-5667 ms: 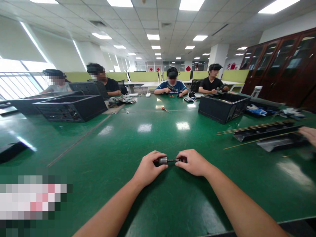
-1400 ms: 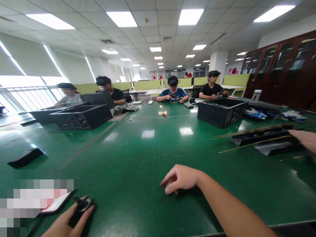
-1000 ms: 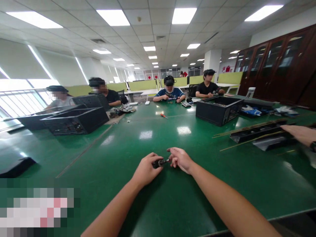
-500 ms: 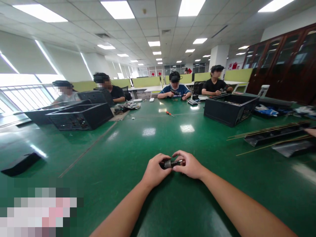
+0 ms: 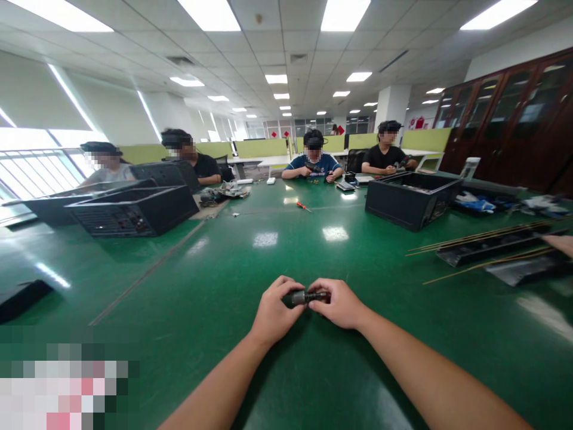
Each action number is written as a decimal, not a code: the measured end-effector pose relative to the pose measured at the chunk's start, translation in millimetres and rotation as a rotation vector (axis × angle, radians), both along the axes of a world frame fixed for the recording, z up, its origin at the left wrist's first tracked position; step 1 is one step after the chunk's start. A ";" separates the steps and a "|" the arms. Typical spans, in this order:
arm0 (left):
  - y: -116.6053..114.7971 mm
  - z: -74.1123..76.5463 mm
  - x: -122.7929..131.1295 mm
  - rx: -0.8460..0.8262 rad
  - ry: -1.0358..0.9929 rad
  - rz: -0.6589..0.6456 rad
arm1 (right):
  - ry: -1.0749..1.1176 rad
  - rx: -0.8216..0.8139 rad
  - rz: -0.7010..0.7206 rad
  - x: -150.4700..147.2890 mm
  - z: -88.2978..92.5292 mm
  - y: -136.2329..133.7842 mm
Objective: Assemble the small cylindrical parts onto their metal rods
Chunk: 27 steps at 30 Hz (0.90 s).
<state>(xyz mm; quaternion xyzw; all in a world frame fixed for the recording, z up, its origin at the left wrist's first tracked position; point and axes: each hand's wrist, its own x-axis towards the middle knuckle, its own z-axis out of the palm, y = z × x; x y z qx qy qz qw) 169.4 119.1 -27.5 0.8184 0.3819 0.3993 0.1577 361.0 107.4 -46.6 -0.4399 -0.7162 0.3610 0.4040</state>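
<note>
Both my hands meet over the green table [image 5: 268, 370] near its front middle. My left hand [image 5: 273, 313] is closed around the thicker dark-and-silver end of a small cylindrical metal part [image 5: 299, 297]. My right hand [image 5: 339, 303] pinches the thinner dark end of the same part with fingers and thumb. The part lies level between the two hands, just above the table top. Most of it is hidden by my fingers.
Black computer cases stand at the left [image 5: 129, 209] and the right [image 5: 409, 200]. Black trays with thin rods [image 5: 487, 245] lie at the right, by another person's hand [image 5: 561, 243]. A red screwdriver [image 5: 303, 206] lies mid-table. Several people sit at the far side.
Earlier my left hand reached to the lower left for a dark part while my right rested on the table. Both hands then came together on the part and now hold it between them.
</note>
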 end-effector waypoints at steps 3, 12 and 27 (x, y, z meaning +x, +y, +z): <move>0.6 0.8 -0.9 0.018 -0.003 0.015 | -0.052 0.047 -0.008 -1.6 1.1 -1.3; 2.2 -1.1 -2.8 -0.009 -0.006 0.013 | -0.081 0.133 -0.053 -2.1 4.0 0.1; -1.4 -0.6 -0.1 0.001 -0.037 0.003 | -0.110 0.168 -0.105 -0.6 9.2 -5.5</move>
